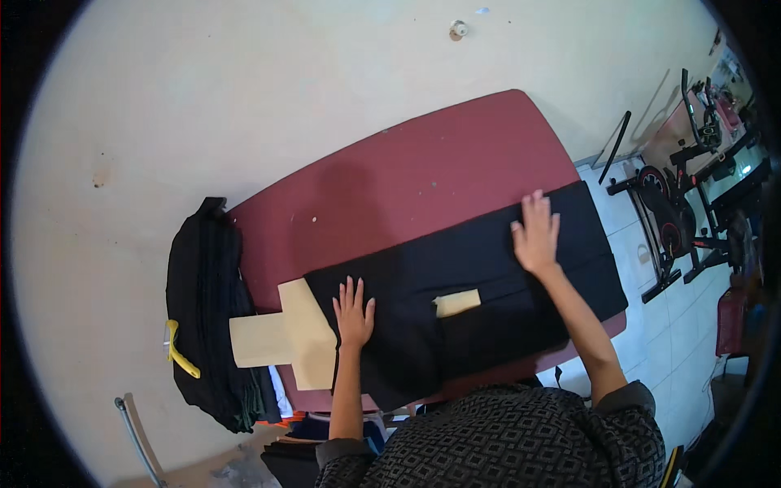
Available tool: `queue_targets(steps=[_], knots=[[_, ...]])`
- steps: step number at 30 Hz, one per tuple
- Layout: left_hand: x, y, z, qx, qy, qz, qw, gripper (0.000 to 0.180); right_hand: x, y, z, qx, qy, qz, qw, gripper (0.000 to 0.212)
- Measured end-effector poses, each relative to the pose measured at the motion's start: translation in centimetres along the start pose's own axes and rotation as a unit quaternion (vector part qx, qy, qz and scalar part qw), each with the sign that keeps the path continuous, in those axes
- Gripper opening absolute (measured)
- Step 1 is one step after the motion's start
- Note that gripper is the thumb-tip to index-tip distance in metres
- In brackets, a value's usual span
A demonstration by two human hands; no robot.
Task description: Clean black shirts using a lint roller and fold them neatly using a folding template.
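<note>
Your left hand (353, 317) lies flat, fingers slightly parted, on the black cloth garment (488, 260) across the maroon table (455, 138); your right hand (537, 236) rests, fingers spread, near the garment's far edge, partly hiding a flat cream board (260, 340)'s extent: you cannot tell whether the small cream strip (460, 303) joins it.

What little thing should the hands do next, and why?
Perhaps the left hand should gently smooth the wide black cloth toward the small cream rectangular patch, because the cloth looks creased near that patch, and this hand already lies flat on it, holding nothing.
</note>
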State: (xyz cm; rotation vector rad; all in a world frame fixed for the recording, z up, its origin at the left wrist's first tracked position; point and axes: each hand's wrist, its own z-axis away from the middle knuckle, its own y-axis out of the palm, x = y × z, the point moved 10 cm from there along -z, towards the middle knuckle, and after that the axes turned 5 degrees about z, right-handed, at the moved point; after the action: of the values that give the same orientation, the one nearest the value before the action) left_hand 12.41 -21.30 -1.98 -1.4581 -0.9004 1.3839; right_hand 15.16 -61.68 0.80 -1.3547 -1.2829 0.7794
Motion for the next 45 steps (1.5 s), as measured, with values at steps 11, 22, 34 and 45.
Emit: queue_targets(steps=[11,22,34,45], knots=[[4.7,-6.0,9.4,-0.016,-0.035,0.260,0.965,0.025,11.9,-2.2,9.2,0.099,-0.146,-0.152,0.973,0.017],[1.9,-4.2,19.5,0.063,0.167,0.189,0.966,0.041,17.9,-4.0,26.5,0.138,-0.146,-0.257,0.945,0.052],[0.0,-10.1,18.0,-0.115,0.237,0.376,0.888,0.008,17.9,-7.4,25.7,-0.025,-0.109,-0.245,0.963,0.019],[4.3,-11.3,14.1,-0.122,0.105,0.430,0.889,0.012,20.9,-11.7,18.6,0.049,-0.213,-0.427,0.877,0.012]])
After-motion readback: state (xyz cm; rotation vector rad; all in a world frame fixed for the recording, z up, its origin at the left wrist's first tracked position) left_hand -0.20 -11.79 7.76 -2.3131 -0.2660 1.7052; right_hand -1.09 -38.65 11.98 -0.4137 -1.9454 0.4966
